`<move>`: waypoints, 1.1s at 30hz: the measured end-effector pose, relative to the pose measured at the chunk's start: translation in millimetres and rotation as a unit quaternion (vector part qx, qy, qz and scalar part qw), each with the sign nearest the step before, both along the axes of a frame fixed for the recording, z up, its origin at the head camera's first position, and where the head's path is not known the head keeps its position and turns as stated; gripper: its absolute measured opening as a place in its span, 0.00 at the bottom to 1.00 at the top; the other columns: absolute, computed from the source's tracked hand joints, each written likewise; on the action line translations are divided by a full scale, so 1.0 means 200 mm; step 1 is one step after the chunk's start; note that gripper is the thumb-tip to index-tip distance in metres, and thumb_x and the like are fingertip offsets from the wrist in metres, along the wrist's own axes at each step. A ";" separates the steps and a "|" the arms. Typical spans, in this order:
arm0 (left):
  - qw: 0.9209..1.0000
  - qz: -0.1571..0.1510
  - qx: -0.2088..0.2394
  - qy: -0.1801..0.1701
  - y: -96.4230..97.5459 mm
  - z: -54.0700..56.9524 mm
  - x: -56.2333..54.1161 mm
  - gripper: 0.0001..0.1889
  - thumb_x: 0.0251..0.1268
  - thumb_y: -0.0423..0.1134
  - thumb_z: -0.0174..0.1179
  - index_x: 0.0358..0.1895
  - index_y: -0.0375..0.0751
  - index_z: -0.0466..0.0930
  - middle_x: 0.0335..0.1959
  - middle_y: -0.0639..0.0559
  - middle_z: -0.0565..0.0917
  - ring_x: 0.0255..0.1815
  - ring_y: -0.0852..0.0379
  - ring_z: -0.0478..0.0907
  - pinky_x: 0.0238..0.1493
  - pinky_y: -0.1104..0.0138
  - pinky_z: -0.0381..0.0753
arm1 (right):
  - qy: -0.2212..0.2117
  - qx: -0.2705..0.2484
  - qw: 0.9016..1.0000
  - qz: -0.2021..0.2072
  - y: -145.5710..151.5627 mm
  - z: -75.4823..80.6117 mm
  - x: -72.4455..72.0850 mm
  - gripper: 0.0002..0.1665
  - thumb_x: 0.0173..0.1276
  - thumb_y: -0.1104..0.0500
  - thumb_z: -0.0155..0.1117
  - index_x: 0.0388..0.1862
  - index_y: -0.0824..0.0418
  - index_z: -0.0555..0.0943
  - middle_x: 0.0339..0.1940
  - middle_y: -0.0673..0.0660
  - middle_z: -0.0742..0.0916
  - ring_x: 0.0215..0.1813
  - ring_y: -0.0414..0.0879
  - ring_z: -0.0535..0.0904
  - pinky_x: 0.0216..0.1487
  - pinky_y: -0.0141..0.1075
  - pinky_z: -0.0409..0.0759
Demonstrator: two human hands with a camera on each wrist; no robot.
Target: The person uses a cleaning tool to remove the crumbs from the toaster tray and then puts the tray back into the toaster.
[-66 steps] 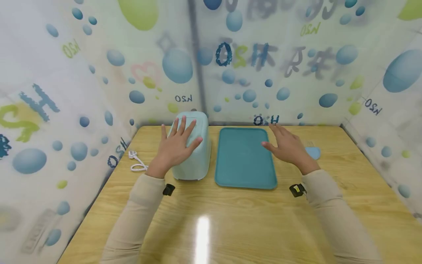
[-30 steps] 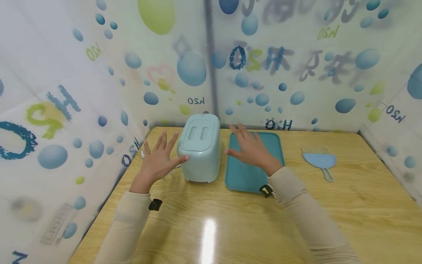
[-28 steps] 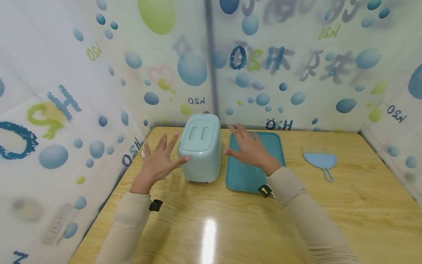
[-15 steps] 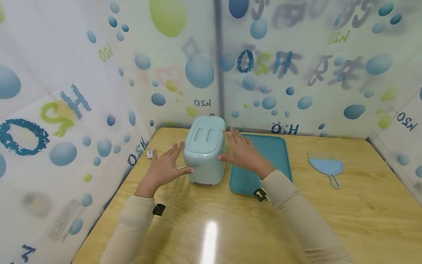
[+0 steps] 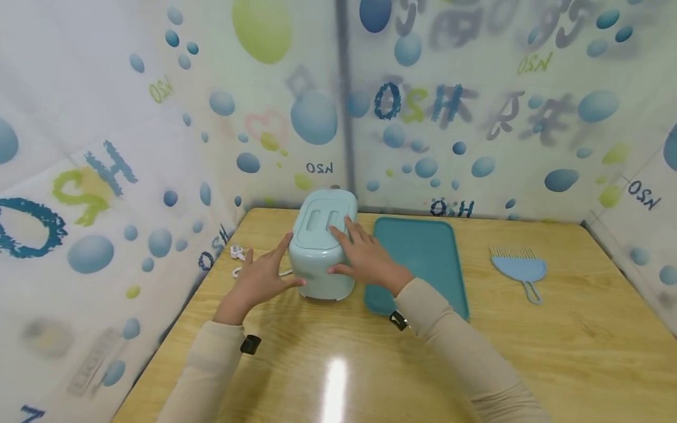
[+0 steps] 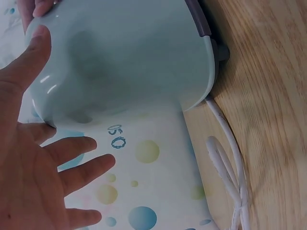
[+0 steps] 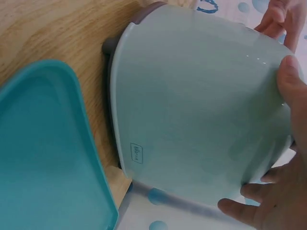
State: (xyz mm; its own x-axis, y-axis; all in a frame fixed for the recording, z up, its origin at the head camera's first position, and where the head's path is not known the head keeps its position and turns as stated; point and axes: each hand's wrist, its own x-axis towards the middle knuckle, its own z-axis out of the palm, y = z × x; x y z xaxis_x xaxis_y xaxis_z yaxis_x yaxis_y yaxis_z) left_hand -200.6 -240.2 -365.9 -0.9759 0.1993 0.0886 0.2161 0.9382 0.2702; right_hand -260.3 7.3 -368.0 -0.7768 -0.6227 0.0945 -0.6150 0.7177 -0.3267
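A pale blue-green toaster point(image 5: 319, 267) with a lidded top, marked by two long recesses, stands on the table. My left hand point(image 5: 259, 283) is at its left front corner, fingers spread and fairly straight. In the left wrist view, the left thumb point(image 6: 36, 50) overlaps the toaster's shell. Across from it, my right hand point(image 5: 370, 258) reaches over the top right edge, with fingertips on the lid and the thumb at the front face. The right wrist view shows the right fingers point(image 7: 240, 211) extended along the toaster's upper end.
A teal tray point(image 5: 418, 252) lies just right of the toaster, partly under the right forearm. Further right is a blue fan-shaped comb point(image 5: 520, 267) with thin tines and a loop handle. A white plug point(image 5: 236, 252) and its cord point(image 6: 230, 139) lie left of the toaster.
My right hand has moved left from over the tray onto the toaster's top right. My left hand, earlier in front of the toaster's top, is now at its left side. The toaster stays put.
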 end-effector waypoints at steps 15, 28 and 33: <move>0.980 0.043 0.185 0.054 0.06 0.00 0.10 0.16 0.73 0.46 0.52 0.50 0.36 0.79 0.34 0.42 0.86 0.27 0.54 0.81 0.22 0.66 0.76 | 0.021 -0.005 1.000 -0.005 0.00 -0.02 0.00 0.52 0.62 0.29 0.53 0.79 0.45 0.47 0.80 0.63 0.45 0.78 0.65 0.50 0.64 0.59 0.70; 0.859 -0.035 0.451 -0.241 0.13 -0.34 0.14 0.30 0.77 0.52 0.41 0.64 0.25 0.63 0.50 0.32 0.81 0.44 0.50 0.83 0.43 0.64 0.82 | -0.028 -0.062 0.998 0.005 0.00 -0.06 0.00 0.51 0.64 0.32 0.56 0.79 0.43 0.46 0.81 0.60 0.40 0.79 0.64 0.47 0.66 0.58 0.68; 0.823 -0.036 0.487 -0.290 0.16 -0.39 0.14 0.35 0.78 0.56 0.36 0.68 0.23 0.55 0.56 0.35 0.80 0.48 0.58 0.83 0.48 0.63 0.80 | -0.042 -0.087 0.995 0.001 0.02 -0.08 -0.01 0.51 0.64 0.33 0.58 0.79 0.41 0.46 0.80 0.58 0.37 0.79 0.64 0.45 0.66 0.59 0.67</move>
